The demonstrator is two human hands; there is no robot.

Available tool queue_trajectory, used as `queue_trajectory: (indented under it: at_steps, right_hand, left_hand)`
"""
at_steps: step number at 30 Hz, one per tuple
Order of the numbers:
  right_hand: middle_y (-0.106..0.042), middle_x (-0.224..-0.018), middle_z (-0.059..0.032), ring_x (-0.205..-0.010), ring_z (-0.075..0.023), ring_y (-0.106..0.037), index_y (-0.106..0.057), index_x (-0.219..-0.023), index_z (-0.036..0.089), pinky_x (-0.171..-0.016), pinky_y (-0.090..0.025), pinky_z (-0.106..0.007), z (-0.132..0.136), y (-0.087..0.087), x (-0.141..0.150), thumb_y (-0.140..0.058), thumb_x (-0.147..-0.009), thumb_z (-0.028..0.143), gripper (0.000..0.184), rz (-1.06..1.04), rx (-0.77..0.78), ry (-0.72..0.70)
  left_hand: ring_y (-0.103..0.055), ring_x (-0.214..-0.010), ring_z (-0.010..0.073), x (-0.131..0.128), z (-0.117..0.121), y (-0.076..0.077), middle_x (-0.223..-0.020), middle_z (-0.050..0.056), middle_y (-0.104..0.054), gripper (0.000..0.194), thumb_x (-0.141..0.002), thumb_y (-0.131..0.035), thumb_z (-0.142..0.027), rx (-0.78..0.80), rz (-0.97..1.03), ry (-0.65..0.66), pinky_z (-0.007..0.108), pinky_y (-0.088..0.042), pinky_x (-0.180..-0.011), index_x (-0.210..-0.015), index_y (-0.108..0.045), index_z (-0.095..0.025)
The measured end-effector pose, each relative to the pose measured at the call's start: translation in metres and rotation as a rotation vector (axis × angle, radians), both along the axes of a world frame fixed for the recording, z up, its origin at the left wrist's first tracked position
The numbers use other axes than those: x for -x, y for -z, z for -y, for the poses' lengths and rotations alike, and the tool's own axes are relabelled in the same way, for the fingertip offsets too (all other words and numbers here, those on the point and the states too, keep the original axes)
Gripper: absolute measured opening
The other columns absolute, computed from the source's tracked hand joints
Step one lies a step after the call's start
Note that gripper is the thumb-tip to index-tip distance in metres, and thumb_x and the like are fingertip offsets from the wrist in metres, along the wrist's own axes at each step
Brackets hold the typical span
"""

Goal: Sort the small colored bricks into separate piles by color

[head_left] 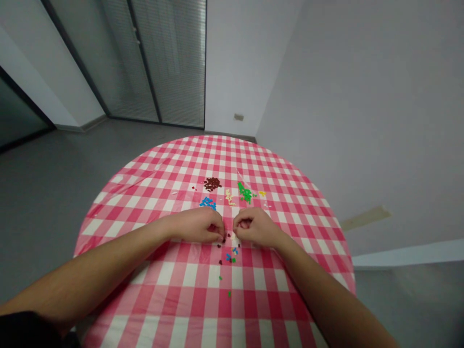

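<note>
My left hand (200,224) is closed in a pinch over the middle of the table, with a small dark brown piece (224,240) at its fingertips. Just across a narrow gap, my right hand (256,227) is also pinched; whatever its fingers hold is too small to make out. Between and below the hands lie loose bits: a blue piece (228,257), a green piece (234,260) and several dark brown ones. Beyond my left hand is a pile of small blue pieces (208,203), partly hidden by the hand.
A red-and-white checked cloth (174,290) covers the round table. Farther back are piles of brown pieces (212,183), green pieces (245,192) and cream pieces (228,196), plus a few yellow pieces (262,194). A white wall (362,121) stands to the right.
</note>
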State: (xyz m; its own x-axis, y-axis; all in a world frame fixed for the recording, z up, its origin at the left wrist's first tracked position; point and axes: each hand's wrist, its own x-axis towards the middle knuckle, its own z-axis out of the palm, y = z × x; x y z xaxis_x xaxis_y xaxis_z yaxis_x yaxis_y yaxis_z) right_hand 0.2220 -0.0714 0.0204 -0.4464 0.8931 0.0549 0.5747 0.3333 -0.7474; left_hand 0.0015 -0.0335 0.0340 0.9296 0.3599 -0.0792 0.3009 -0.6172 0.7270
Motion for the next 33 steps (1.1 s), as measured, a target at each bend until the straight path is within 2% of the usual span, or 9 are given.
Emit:
queue_trajectory:
  at_steps: [5,8,12,14,17,19,24,28,33]
  right_hand:
    - [-0.071,-0.069,-0.0035,-0.061,-0.0164,-0.059,-0.076,-0.078,0.019,-0.058,-0.040,-0.026,-0.022,0.013,-0.022,-0.061,-0.081,0.028,0.018,0.051,-0.236,0.437]
    - [-0.076,-0.081,-0.0072,-0.071,-0.0210,-0.066,-0.078,-0.086,0.020,-0.065,-0.046,-0.031,-0.033,0.016,-0.035,-0.059,-0.086,0.031,0.022,0.116,-0.232,0.512]
    - [-0.077,-0.100,-0.0085,-0.087,-0.0228,-0.069,-0.077,-0.099,0.021,-0.076,-0.051,-0.034,-0.030,0.006,-0.041,-0.059,-0.088,0.029,0.023,0.079,-0.176,0.396]
    - [-0.077,-0.097,-0.0071,-0.085,-0.0206,-0.069,-0.078,-0.095,0.020,-0.075,-0.051,-0.031,-0.022,-0.003,-0.039,-0.062,-0.085,0.026,0.020,0.072,-0.082,0.197]
    - [-0.076,-0.083,-0.0035,-0.072,-0.0162,-0.068,-0.078,-0.089,0.020,-0.065,-0.050,-0.025,-0.008,-0.012,-0.031,-0.068,-0.079,0.022,0.015,0.126,0.175,-0.161]
    - [-0.075,-0.077,-0.0013,-0.065,-0.0139,-0.066,-0.079,-0.089,0.020,-0.059,-0.047,-0.022,-0.001,-0.014,-0.024,-0.069,-0.075,0.017,0.018,0.185,0.275,-0.280]
    - [-0.073,-0.069,-0.0004,-0.058,-0.0115,-0.062,-0.078,-0.081,0.019,-0.055,-0.042,-0.020,0.004,-0.014,-0.010,-0.067,-0.072,0.010,0.017,0.284,0.244,-0.293]
    - [-0.073,-0.072,-0.0013,-0.060,-0.0115,-0.061,-0.077,-0.080,0.017,-0.056,-0.041,-0.021,0.001,-0.012,-0.011,-0.065,-0.074,0.009,0.016,0.253,0.194,-0.291]
    - [-0.072,-0.080,-0.0042,-0.071,-0.0147,-0.063,-0.072,-0.081,0.017,-0.065,-0.046,-0.024,-0.010,-0.008,-0.019,-0.060,-0.081,0.015,0.012,0.093,-0.012,-0.018]
  left_hand:
    - [-0.067,-0.077,0.0142,0.004,-0.003,0.002,-0.089,0.003,-0.075,0.013,-0.084,-0.063,-0.012,0.026,-0.022,0.029,0.022,-0.046,-0.069,-0.086,-0.074,-0.018]
    - [-0.063,-0.067,0.0119,0.008,-0.004,0.000,-0.077,0.000,-0.071,0.013,-0.079,-0.064,-0.006,0.039,-0.065,0.073,0.020,-0.042,-0.062,-0.076,-0.071,-0.017]
    - [-0.060,-0.062,0.0109,0.011,-0.005,-0.004,-0.068,-0.003,-0.068,0.022,-0.072,-0.062,0.003,0.014,-0.131,0.123,0.019,-0.041,-0.059,-0.071,-0.071,-0.018]
    - [-0.062,-0.065,0.0114,0.012,-0.004,-0.005,-0.073,-0.002,-0.070,0.028,-0.070,-0.058,0.006,0.006,-0.136,0.136,0.019,-0.042,-0.061,-0.074,-0.072,-0.018]
    - [-0.064,-0.070,0.0120,0.015,-0.005,-0.005,-0.080,-0.001,-0.073,0.034,-0.070,-0.056,0.008,0.034,-0.130,0.158,0.019,-0.044,-0.065,-0.079,-0.073,-0.019]
    - [-0.064,-0.070,0.0117,0.018,-0.006,-0.005,-0.080,-0.001,-0.074,0.033,-0.071,-0.057,0.008,0.067,-0.167,0.174,0.019,-0.045,-0.065,-0.079,-0.073,-0.019]
    - [-0.062,-0.063,0.0108,0.023,-0.008,-0.010,-0.072,-0.003,-0.071,0.024,-0.072,-0.065,0.004,0.074,-0.258,0.163,0.017,-0.042,-0.059,-0.077,-0.073,-0.018]
    - [-0.065,-0.071,0.0135,0.014,-0.002,-0.007,-0.082,0.001,-0.074,0.021,-0.075,-0.072,-0.005,-0.003,-0.155,0.124,0.020,-0.045,-0.065,-0.089,-0.075,-0.019]
    - [-0.066,-0.088,0.0184,0.000,0.007,0.006,-0.095,0.004,-0.074,0.018,-0.085,-0.062,-0.008,-0.176,-0.013,0.133,0.027,-0.047,-0.082,-0.090,-0.074,-0.021]
